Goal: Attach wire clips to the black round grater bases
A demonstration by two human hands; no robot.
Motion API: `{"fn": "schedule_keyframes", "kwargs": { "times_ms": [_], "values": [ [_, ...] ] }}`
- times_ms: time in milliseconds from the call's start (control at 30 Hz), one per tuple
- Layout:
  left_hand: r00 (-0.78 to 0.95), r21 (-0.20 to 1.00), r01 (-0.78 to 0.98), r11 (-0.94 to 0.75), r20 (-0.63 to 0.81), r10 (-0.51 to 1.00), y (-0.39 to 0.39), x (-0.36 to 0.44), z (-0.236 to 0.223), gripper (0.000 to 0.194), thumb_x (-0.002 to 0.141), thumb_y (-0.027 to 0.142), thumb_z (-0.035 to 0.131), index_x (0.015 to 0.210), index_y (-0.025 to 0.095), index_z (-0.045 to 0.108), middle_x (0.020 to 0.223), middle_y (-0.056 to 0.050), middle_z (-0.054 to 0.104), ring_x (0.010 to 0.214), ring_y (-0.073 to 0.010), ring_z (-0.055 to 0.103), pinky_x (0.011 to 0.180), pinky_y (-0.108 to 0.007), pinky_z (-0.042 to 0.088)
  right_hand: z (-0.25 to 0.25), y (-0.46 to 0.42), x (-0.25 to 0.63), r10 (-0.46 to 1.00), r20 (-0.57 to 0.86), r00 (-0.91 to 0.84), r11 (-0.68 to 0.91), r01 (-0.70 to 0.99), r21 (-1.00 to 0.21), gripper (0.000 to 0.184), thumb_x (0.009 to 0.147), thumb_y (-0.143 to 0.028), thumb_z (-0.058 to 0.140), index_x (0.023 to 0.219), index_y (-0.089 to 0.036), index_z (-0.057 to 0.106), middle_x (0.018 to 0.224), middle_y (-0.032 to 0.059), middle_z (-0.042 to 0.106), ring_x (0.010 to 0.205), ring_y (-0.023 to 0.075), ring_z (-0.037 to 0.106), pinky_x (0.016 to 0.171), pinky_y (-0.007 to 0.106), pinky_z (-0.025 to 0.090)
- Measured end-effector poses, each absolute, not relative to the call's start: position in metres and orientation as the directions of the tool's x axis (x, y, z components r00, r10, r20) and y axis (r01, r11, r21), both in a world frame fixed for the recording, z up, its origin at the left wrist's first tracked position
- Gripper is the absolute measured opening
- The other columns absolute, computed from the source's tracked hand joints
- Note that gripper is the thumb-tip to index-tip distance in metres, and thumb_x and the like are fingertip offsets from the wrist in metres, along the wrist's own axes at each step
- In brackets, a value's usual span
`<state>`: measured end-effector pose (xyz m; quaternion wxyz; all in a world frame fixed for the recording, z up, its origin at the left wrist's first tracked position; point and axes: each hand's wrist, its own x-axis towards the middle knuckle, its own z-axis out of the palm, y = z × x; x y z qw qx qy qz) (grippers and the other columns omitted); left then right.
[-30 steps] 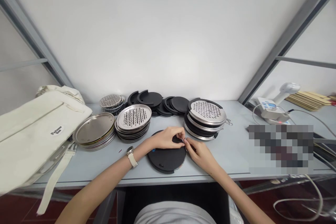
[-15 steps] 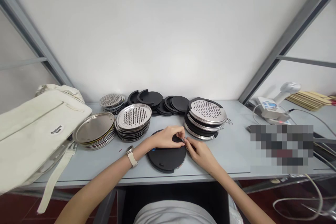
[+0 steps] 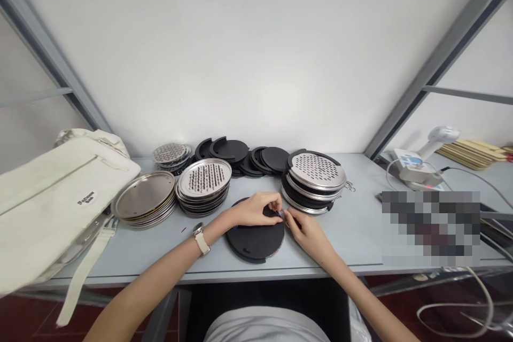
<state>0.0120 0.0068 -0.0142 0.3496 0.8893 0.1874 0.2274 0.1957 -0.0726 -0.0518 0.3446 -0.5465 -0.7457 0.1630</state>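
Observation:
In front of me a round black disc point(image 3: 256, 243) lies on the table, with a raised black rim along its lower left edge. Over its upper right edge, my left hand point(image 3: 255, 210) pinches with thumb and forefinger. My right hand point(image 3: 303, 231) meets it there, its fingertips closed too. A small shiny metal piece point(image 3: 281, 215), possibly a wire ring, sits between the fingertips of both hands; its exact shape is mostly hidden. The left wrist lies across the left side of the disc.
To the left stand stacked round metal plates point(image 3: 144, 195), metal grater discs point(image 3: 204, 179) and a cream bag point(image 3: 68, 203). More black discs point(image 3: 276, 159) line the wall. At right are a grater stack point(image 3: 318, 171) with metal rings, a handheld scanner point(image 3: 436, 139) and a blurred patch.
My right fingertips have shifted slightly to the right and more of the metal piece shows between the hands. My left hand and the disc stay almost where they were.

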Motion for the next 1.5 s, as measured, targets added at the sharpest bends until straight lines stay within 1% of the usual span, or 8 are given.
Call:
{"fn": "schedule_keyframes", "kwargs": {
  "times_ms": [400,600,767,1000,1267,1500],
  "values": [
    [0.832,0.713,0.148,-0.685,0.285,0.476,0.0068,0.0110,-0.0129,0.018,0.077,0.016,0.068,0.084,0.018,0.052,0.083,0.001,0.056,0.078,-0.0121,0.051,0.072,-0.023,0.043,-0.0564,-0.0691,0.1962,0.922,0.360,-0.142,0.347,0.712,-0.610,0.039,0.100,-0.038,0.032,0.066,-0.022,0.042,0.057,-0.0019,0.048,0.052,0.0136,0.043,0.052,0.025,0.031],
    [0.826,0.717,0.178,-0.674,0.263,0.498,0.0066,0.0111,-0.0120,0.019,0.077,0.017,0.068,0.082,0.018,0.050,0.081,0.002,0.054,0.076,-0.0122,0.050,0.070,-0.023,0.042,-0.0553,-0.0696,0.1958,0.920,0.362,-0.146,0.352,0.714,-0.605,0.040,0.100,-0.039,0.032,0.066,-0.022,0.043,0.057,-0.0011,0.050,0.052,0.0139,0.043,0.052,0.025,0.033],
    [0.822,0.721,0.204,-0.662,0.241,0.516,0.0063,0.0116,-0.0120,0.019,0.078,0.022,0.068,0.083,0.018,0.050,0.082,0.001,0.056,0.077,-0.0134,0.052,0.072,-0.025,0.043,-0.0541,-0.0696,0.1957,0.920,0.365,-0.142,0.351,0.711,-0.609,0.040,0.099,-0.039,0.033,0.065,-0.021,0.044,0.056,-0.0013,0.050,0.051,0.0137,0.043,0.051,0.025,0.032],
    [0.825,0.717,0.201,-0.667,0.244,0.510,0.0067,0.0112,-0.0123,0.018,0.078,0.023,0.068,0.082,0.018,0.050,0.082,0.001,0.056,0.077,-0.0131,0.051,0.071,-0.024,0.042,-0.0521,-0.0702,0.1964,0.934,0.319,-0.162,0.335,0.710,-0.620,0.038,0.099,-0.036,0.034,0.064,-0.022,0.041,0.056,-0.0033,0.045,0.051,0.0129,0.041,0.051,0.025,0.029],
    [0.824,0.709,0.213,-0.672,0.240,0.513,0.0056,0.0114,-0.0104,0.018,0.078,0.023,0.067,0.081,0.019,0.050,0.081,0.001,0.055,0.076,-0.0135,0.051,0.071,-0.025,0.042,-0.0510,-0.0711,0.1967,0.924,0.331,-0.192,0.367,0.692,-0.622,0.037,0.099,-0.035,0.034,0.066,-0.022,0.040,0.056,-0.0039,0.043,0.052,0.0125,0.040,0.052,0.025,0.029],
    [0.823,0.705,0.211,-0.678,0.247,0.512,0.0059,0.0115,-0.0115,0.017,0.079,0.020,0.066,0.080,0.019,0.049,0.080,0.001,0.054,0.075,-0.0127,0.050,0.070,-0.024,0.042,-0.0501,-0.0720,0.1959,0.928,0.317,-0.195,0.366,0.630,-0.684,0.035,0.098,-0.037,0.036,0.066,-0.022,0.035,0.057,-0.0054,0.035,0.053,0.0118,0.035,0.050,0.025,0.026]
  ]
}}
